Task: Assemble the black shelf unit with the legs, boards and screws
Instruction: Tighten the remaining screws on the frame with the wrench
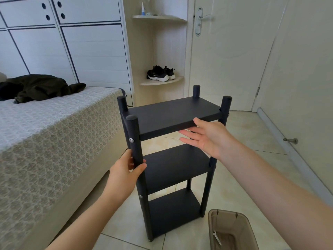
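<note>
While shelf unit point(173, 165) stands upright on floor point(252, 159) just beside bed point(54, 132), test it before you call it done. Your left hand point(124, 170) wraps front-left leg point(134, 141) below top board point(171, 114); grip firm. Your right hand point(207, 136) spread flat, fingers straight, at top board's front edge: press, rock gently, feel for wobble. Snug any loose screw point(131, 140). Unclear whether right palm touches board. Rear screws hidden. Small white tool point(217, 238) in bin point(227, 212), kind unclear; bin cut off by frame.

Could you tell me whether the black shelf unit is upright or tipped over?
Upright: the shelf unit stands on the floor, with its boards level.
</note>
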A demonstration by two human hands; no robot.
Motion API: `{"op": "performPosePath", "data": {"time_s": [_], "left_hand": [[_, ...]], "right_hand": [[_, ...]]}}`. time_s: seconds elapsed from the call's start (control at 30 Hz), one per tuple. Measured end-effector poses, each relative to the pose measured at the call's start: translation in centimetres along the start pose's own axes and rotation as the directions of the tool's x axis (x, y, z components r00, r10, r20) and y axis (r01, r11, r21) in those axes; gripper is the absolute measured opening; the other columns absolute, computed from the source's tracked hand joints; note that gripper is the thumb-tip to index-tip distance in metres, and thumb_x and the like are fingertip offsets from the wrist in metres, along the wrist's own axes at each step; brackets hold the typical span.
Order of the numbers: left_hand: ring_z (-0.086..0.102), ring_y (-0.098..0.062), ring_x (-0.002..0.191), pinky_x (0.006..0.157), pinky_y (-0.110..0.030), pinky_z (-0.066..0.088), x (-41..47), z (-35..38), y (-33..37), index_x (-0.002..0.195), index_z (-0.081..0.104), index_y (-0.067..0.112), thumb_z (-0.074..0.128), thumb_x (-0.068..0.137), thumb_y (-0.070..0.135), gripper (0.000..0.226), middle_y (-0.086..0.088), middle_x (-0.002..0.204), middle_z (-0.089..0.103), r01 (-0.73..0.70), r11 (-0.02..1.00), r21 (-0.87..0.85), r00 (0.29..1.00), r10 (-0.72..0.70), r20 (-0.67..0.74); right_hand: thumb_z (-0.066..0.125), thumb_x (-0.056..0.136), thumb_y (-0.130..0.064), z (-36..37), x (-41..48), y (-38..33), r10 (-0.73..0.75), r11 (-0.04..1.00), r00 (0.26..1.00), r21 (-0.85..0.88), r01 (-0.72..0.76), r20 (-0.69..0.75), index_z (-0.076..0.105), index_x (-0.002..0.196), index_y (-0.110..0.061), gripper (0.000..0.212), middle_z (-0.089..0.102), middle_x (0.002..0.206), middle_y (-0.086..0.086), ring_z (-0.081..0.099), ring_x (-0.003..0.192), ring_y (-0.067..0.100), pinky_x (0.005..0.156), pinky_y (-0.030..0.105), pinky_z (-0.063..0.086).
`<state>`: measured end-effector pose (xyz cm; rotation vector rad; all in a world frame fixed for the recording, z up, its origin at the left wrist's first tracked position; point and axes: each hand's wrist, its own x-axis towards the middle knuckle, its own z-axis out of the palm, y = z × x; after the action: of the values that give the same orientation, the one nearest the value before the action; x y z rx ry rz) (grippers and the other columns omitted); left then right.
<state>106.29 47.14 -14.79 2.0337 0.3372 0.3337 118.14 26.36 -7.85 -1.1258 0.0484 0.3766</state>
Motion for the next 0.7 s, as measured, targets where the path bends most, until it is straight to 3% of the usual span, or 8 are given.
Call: {"op": "performPosePath", "data": {"time_s": [0.1,0.4,0.53,0.7], "left_hand": [[0.065,-0.016,0.107,0.1,-0.042,0.054,-0.1,0.8,-0.1,0.117,0.059,0.025,0.068,0.094,0.016,0.027,0.004,0.111,0.07,-0.041,0.999,0.001,0.999,0.041,0.029],[0.062,0.006,0.09,0.065,0.001,0.046,-0.5,5.2,0.3,0.113,0.05,0.042,0.074,0.09,0.023,0.038,0.024,0.103,0.064,-0.182,0.983,-0.002,0.969,0.18,0.17],[0.061,0.017,0.088,0.069,0.003,0.044,-0.9,7.2,0.4,0.108,0.052,0.047,0.076,0.088,0.024,0.039,0.03,0.097,0.064,-0.239,0.971,0.01,0.939,0.229,0.256],[0.062,0.016,0.095,0.07,0.002,0.045,-1.2,9.4,0.8,0.097,0.059,0.05,0.078,0.086,0.027,0.032,0.035,0.097,0.067,-0.259,0.964,-0.067,0.902,0.266,0.341]], "right_hand": [[0.054,0.1,-0.007,-0.2,0.3,-0.6,-0.01,1.0,0.999,-0.018,0.009,-0.043,0.052,0.122,-0.004,0.022,0.062,0.117,0.024,0.074,0.087,0.036,0.078,0.056,0.059],[0.057,0.099,-0.012,-3.0,1.2,-2.6,-0.052,0.998,0.993,-0.043,0.047,-0.103,0.062,0.112,-0.008,0.015,0.073,0.106,0.017,0.075,0.088,0.03,0.067,0.045,0.062],[0.053,0.101,-0.014,-5.1,1.2,-2.6,-0.1,0.995,0.991,0.009,0.101,-0.093,0.062,0.107,-0.007,0.013,0.076,0.094,0.014,0.075,0.083,0.026,0.06,0.039,0.061],[0.053,0.097,-0.002,-7.5,-0.4,-2.7,-0.119,0.986,0.992,-0.123,0.114,-0.034,0.064,0.115,-0.001,0.021,0.074,0.104,0.015,0.074,0.09,0.028,0.072,0.037,0.061]]}}
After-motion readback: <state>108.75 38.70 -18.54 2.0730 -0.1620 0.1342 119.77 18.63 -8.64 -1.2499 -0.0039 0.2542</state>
